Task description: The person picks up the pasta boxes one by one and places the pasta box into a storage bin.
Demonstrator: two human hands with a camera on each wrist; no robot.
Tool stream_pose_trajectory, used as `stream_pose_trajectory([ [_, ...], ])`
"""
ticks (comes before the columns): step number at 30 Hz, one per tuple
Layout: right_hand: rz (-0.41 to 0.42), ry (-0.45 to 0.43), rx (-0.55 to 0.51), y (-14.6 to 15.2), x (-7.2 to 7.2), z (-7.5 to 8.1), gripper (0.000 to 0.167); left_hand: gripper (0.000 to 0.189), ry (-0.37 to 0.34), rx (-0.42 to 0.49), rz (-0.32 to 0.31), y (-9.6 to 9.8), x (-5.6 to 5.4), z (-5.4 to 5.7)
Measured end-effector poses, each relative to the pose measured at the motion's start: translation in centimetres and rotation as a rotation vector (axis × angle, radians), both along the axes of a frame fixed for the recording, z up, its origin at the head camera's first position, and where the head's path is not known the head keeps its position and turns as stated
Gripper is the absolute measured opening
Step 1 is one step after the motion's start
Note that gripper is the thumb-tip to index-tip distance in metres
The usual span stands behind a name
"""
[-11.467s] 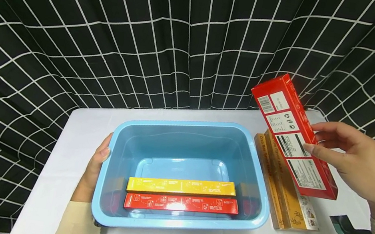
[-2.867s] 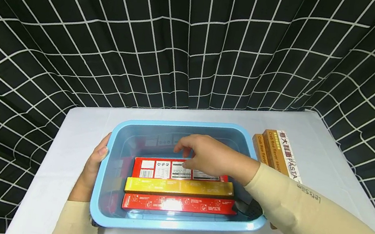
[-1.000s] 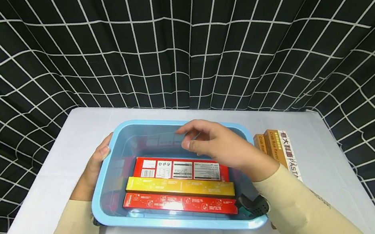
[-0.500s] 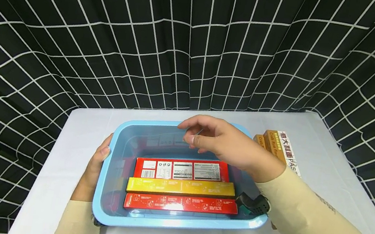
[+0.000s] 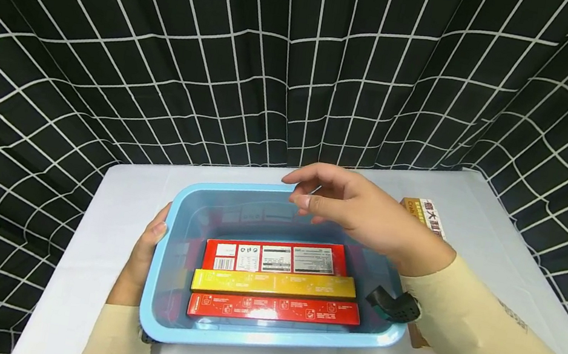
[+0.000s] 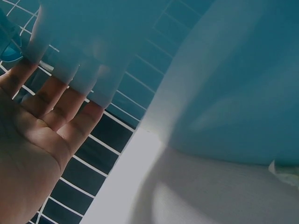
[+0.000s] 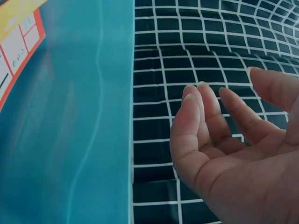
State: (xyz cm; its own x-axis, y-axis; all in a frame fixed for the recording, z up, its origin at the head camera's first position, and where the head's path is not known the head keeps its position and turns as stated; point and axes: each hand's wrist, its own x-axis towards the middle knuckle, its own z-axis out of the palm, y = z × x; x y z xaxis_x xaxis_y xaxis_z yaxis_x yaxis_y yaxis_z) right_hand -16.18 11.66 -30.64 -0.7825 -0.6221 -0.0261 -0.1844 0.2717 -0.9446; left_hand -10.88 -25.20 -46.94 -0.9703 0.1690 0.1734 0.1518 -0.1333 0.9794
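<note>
A light blue plastic bin (image 5: pixel 259 340) stands on the table with three long boxes inside. Nearest its front wall is a red box (image 5: pixel 275 310), then a yellow box (image 5: pixel 273 284), both showing a narrow side. Behind them another red box (image 5: pixel 257 254) shows its labelled face and barcode. My left hand (image 5: pixel 142 250) holds the bin's left side, thumb at the rim; in the left wrist view its fingertips show dimly through the blue plastic. Over the bin's back right rim hovers my right hand (image 5: pixel 356 209), fingers loosely bent, holding nothing.
A brown and white pasta box (image 5: pixel 414 208) lies on the white-covered table (image 5: pixel 129 194), right of the bin and partly hidden by my right arm. A black curtain with a white grid (image 5: pixel 255 75) hangs behind and at both sides.
The red box my right hand held earlier now lies in the bin behind the yellow one. My right hand has let go and moved up and rightward; my left hand stays put.
</note>
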Motion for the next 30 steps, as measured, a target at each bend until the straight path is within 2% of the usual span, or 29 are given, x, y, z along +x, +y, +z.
stream_pose_trajectory([
  [13,-0.063,0.022,0.045,2.6,0.4,1.4,0.037,0.066,0.01,0.01,-0.027,-0.2,0.1,0.0],
  [20,-0.105,0.023,0.052,3.9,0.6,1.3,0.036,0.069,-0.002,-0.025,-0.007,-0.1,0.4,0.3],
  [25,-0.1,0.039,0.043,4.7,0.7,1.2,0.037,0.07,-0.011,-0.047,0.008,0.1,0.3,0.6],
  [30,-0.117,0.06,0.056,5.6,0.6,1.0,0.038,0.071,0.001,-0.052,0.011,0.1,0.3,0.4],
])
